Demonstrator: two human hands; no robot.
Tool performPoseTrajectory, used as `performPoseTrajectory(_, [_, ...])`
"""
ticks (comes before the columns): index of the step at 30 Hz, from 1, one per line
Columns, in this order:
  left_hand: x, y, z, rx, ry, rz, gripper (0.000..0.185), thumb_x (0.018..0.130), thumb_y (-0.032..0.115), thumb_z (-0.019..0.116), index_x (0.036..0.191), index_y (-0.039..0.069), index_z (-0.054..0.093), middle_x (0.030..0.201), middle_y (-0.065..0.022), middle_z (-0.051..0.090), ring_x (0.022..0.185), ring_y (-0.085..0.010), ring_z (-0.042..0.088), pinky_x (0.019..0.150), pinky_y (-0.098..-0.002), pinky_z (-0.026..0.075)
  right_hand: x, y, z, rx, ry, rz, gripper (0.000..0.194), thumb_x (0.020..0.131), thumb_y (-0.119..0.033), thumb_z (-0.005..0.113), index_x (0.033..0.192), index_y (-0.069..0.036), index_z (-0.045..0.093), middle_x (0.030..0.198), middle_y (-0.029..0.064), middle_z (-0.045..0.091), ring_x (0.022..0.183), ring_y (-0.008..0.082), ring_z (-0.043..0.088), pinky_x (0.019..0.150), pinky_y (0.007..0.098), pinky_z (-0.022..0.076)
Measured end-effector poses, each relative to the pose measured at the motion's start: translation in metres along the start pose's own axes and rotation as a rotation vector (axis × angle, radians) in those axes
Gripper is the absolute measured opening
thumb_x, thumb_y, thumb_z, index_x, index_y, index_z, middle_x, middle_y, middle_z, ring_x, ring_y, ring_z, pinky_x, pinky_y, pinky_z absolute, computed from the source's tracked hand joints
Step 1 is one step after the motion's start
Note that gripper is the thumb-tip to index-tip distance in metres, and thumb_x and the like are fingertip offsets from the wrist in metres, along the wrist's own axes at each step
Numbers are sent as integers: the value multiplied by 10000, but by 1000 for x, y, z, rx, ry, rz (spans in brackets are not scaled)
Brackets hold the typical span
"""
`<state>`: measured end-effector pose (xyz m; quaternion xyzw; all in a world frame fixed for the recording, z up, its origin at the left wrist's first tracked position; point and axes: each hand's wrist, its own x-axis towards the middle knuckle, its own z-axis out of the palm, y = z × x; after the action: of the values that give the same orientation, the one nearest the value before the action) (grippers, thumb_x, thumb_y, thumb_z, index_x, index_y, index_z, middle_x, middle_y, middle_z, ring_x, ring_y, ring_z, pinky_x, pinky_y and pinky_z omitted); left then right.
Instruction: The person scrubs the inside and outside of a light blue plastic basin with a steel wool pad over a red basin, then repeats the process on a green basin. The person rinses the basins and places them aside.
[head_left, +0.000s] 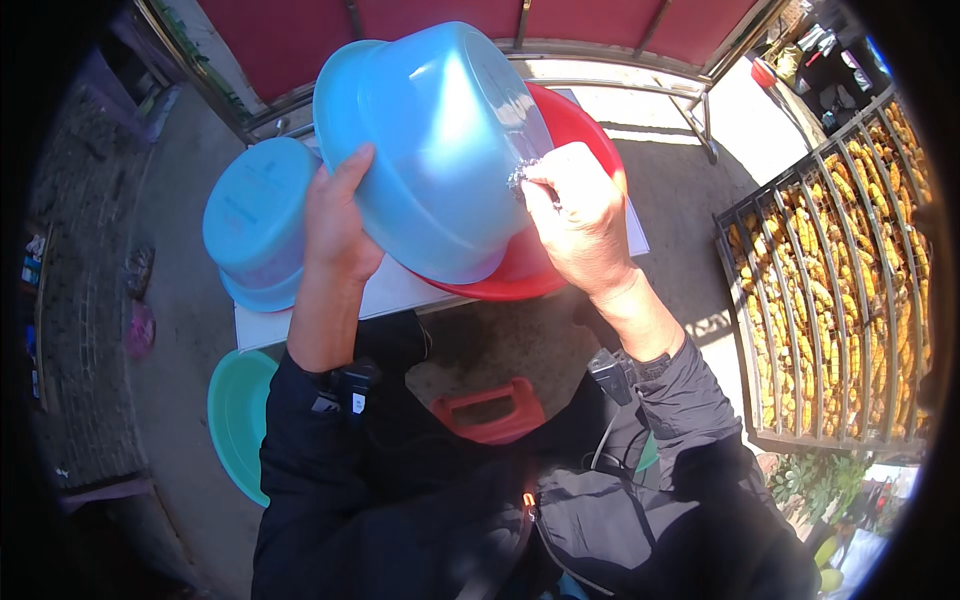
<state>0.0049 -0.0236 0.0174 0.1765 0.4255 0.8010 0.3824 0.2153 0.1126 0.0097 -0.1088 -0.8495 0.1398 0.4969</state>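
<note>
A large translucent blue plastic basin (420, 142) is tilted on its side, its base turned to the right. My left hand (339, 217) grips it by the rim at the left, thumb on the outer wall. Pinched in the fingers of my right hand (577, 210) is a dark, shiny scouring pad (519, 178), which touches the basin near the edge of its base. Beneath the blue basin stands a wide red plastic basin (592, 139), partly covered by it. What the red basin holds is hidden.
A smaller blue basin (259, 202) rests upside down on the white table (262, 326). On the floor are a green basin (236, 420) and a red plastic object with a handle (491, 411). A barred crib of corn cobs (832, 292) stands right; a red-panelled metal frame (442, 26) stands ahead.
</note>
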Motion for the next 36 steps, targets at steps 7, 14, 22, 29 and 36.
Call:
performPoseTrajectory(7, [1, 2, 0, 7, -17, 20, 494, 1108, 171, 592, 1524, -74, 485, 1447, -214, 648, 1290, -348, 668, 1105, -491, 560, 54, -12, 31, -110, 24, -81, 87, 895, 24, 766, 955, -11, 714, 895, 112, 689, 788, 252, 711, 716, 330, 584])
performPoseTrajectory(14, [11, 11, -11, -195, 119, 28, 546, 1112, 231, 576, 1562, -57, 466, 1531, -203, 591, 1388, -364, 592, 1207, -520, 464, 46, 36, 7, 105, 160, 466, 82, 986, -80, 717, 1009, -5, 694, 923, 112, 700, 816, 205, 668, 761, 352, 556])
performPoseTrajectory(22, [18, 33, -25, -340, 147, 84, 578, 1094, 276, 581, 1570, -36, 475, 1565, -196, 562, 1424, -380, 553, 1238, -532, 423, -42, 149, 27, -622, -640, 453, 165, 996, -162, 638, 1054, -25, 711, 1024, 192, 754, 980, 400, 747, 844, 509, 597])
performPoseTrajectory(29, [32, 41, -43, -386, 194, 132, 554, 1105, 307, 546, 1566, 4, 504, 1555, -181, 577, 1420, -369, 555, 1238, -546, 412, -113, 205, 54, -387, -1129, 347, 303, 962, -124, 663, 1248, -80, 752, 1195, 143, 760, 1091, 338, 742, 886, 440, 610])
performPoseTrajectory(36, [34, 45, -57, -316, 191, 210, 554, 1122, 308, 508, 1559, -31, 490, 1568, -193, 554, 1427, -369, 543, 1237, -539, 409, -45, 138, 42, 70, -882, 918, 228, 982, -155, 692, 1146, -13, 762, 1016, 138, 769, 962, 243, 737, 837, 403, 574])
